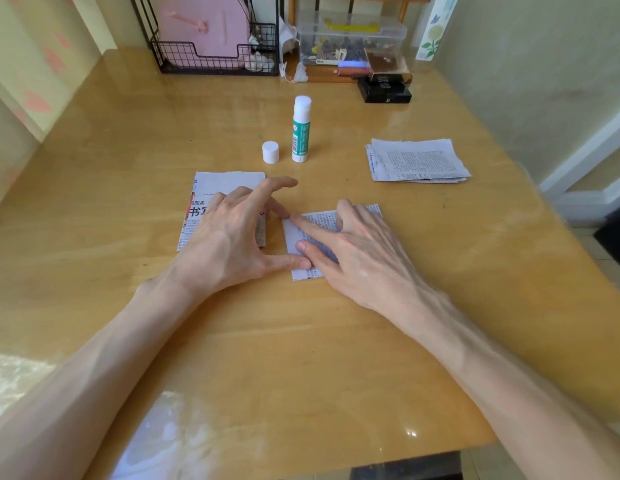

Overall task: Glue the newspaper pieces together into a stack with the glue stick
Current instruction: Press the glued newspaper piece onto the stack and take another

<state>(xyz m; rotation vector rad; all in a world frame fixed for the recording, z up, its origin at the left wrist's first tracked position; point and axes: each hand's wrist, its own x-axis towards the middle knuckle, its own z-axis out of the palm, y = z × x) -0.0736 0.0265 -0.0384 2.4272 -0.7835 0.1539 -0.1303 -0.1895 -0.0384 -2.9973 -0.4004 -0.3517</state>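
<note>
A small newspaper piece [325, 220] lies flat on the wooden table [301, 341] in the middle. My right hand [357, 251] rests on it, its forefinger and thumb pressing the left part. My left hand [232, 233] hovers over a second newspaper piece [211, 188] to the left, and its thumb and a fingertip touch the left edge of the middle piece. The glue stick [300, 129] stands upright and uncapped behind the hands, with its white cap [270, 152] beside it. A pile of loose newspaper pieces [417, 161] lies at the right.
At the back stand a black wire rack [215, 60] holding a pink object, a clear plastic box [350, 39] of small items and a black box [384, 90]. The table's front edge runs near the bottom, and a wall is to the right.
</note>
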